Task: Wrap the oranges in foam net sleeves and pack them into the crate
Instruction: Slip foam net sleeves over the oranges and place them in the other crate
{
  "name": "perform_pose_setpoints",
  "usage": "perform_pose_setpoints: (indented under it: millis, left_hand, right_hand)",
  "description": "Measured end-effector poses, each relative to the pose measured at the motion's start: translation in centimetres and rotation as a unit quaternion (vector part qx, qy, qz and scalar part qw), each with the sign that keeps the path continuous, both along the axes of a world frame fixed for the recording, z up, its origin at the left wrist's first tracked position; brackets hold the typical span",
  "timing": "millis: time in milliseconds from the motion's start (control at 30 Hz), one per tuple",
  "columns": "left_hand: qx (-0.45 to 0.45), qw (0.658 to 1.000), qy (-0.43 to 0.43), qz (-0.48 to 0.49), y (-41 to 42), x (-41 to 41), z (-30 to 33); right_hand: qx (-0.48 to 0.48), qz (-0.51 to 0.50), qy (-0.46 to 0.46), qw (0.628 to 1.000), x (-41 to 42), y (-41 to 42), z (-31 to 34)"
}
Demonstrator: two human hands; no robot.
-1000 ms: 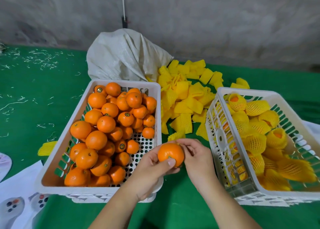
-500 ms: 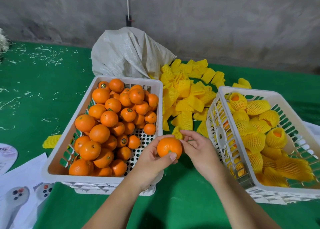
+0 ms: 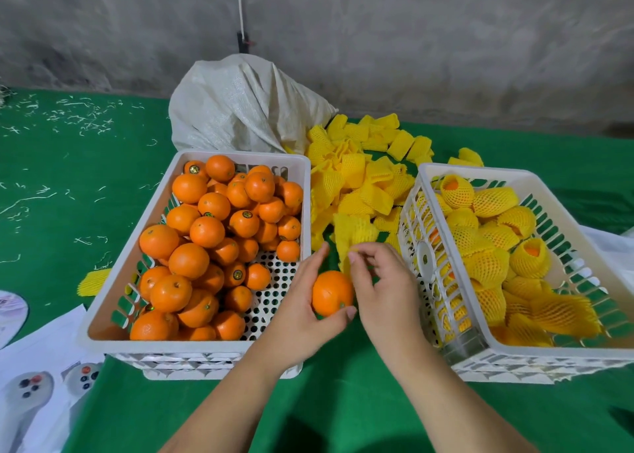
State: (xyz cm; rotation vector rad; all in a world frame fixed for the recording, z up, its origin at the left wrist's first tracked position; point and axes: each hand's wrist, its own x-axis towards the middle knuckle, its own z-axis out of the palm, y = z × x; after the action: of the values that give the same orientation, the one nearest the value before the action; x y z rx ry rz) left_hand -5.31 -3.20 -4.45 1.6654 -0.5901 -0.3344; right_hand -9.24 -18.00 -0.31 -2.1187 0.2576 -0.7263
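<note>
My left hand (image 3: 302,310) fingers curl round orange (image 3: 332,293), holding steady; right hand (image 3: 384,281) pinches foam sleeve (image 3: 353,233) at 12 o'clock, ready to wrap.

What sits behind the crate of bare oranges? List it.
A crumpled white woven sack lies right behind the crate, with loose yellow foam sleeves spilling to its right. The sack's contents are hidden.
</note>
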Motion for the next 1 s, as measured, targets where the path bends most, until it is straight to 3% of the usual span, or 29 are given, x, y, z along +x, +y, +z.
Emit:
perform_pose_setpoints:
  millis: [100,200,367,600,833,1000]
  left_hand:
    - [0.029,0.995,-0.084,-0.053,-0.1,-0.9,0.0]
    - [0.012,0.997,-0.071,-0.041,0.2,-1.1,0.1]
    - [0.04,0.998,-0.057,0.001,-0.2,-0.5,0.3]
    - [-0.051,0.993,-0.063,0.08,-1.2,-0.4,0.4]
    - [-0.147,0.96,0.118,0.208,0.1,0.2,-0.1]
    - [-0.189,0.959,0.202,0.068,0.7,0.5,-0.8]
  right_hand:
    - [-0.05,-0.033,-0.019,0.998,0.9,-0.6,0.7]
    - [-0.087,-0.01,-0.006,0.996,1.5,-1.0,0.8]
    - [-0.036,0.069,0.044,0.996,1.5,-1.7,1.2]
    - [-0.182,0.138,0.092,0.969,-0.2,-1.7,1.0]
    - [-0.152,0.144,0.055,0.976,-1.5,-0.8,-0.6]
    - [-0.103,0.134,0.026,0.985,-1.4,0.6,-2.4]
